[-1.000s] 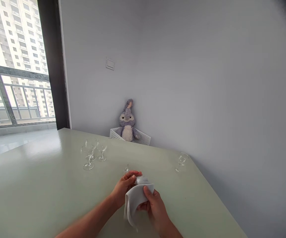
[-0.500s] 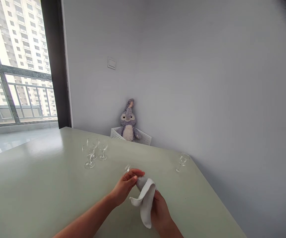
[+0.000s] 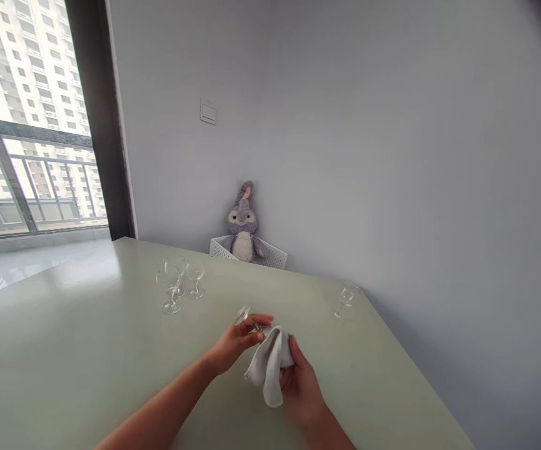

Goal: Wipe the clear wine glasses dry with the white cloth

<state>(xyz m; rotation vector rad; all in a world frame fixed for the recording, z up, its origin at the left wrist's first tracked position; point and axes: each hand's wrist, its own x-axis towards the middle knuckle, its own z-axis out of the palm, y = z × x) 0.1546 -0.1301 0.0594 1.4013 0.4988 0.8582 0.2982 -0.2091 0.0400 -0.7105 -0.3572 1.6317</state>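
My left hand [image 3: 236, 342] is closed around the stem of a clear wine glass [image 3: 242, 314], tilted so that its foot points away to the upper left. The glass's bowl is mostly hidden by a white cloth [image 3: 274, 362]. With my right hand [image 3: 302, 381] I grip the cloth, pressing it over the bowl while its loose folds hang down between my hands. Both hands are above the near middle of the table.
Three clear wine glasses [image 3: 196, 279] stand upright close together on the pale green table [image 3: 87, 350], left of centre. Another wine glass [image 3: 346, 299] stands near the right edge. Behind the table, a plush toy [image 3: 242, 225] sits in a white perforated basket [image 3: 274, 256] against the wall.
My right hand and the cloth have moved up over the bowl, covering more of it. The glass has turned in my left hand, so its foot shows more plainly. The view has shifted slightly.
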